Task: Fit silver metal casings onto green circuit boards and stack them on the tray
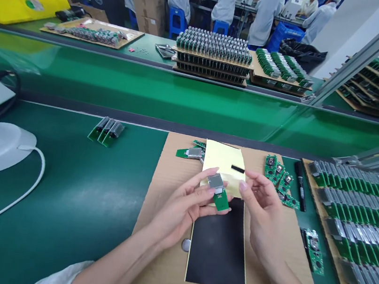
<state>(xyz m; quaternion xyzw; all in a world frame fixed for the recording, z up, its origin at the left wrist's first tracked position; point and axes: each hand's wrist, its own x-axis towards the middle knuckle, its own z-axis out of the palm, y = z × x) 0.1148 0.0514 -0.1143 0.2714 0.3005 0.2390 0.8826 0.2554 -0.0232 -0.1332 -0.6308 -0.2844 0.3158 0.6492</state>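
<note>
Circuit board [220, 195], small and green with a square metal can [215, 181] at its far end, sat pinched in the left hand [183, 207]. The fingers [205, 176] were closed narrowly on its edges, just above the top of a black sheet [220, 246].

It looked light and stiff, yet fragile (tiny parts on a thin board). The long edges or the bare green tail seemed the safest places to hold it, rather than the can's face.

The right hand [264, 215] hovered just right of the board, its fingers [244, 186] curled with the tips close together. I could not tell whether they pinched anything or touched the yellow backing paper [224, 161] behind them. A thin black strip [237, 168] lay on that paper just beyond the fingertips.

Below the left fingers a small round disc [186, 244] rested on the cardboard [161, 233] covering the table [77, 201]; what it was I could not make out. The board's underside was hidden, and the left thumb covered part of one edge. Loose boards [279, 174] lay beyond the right fingers, too small to read.
</note>
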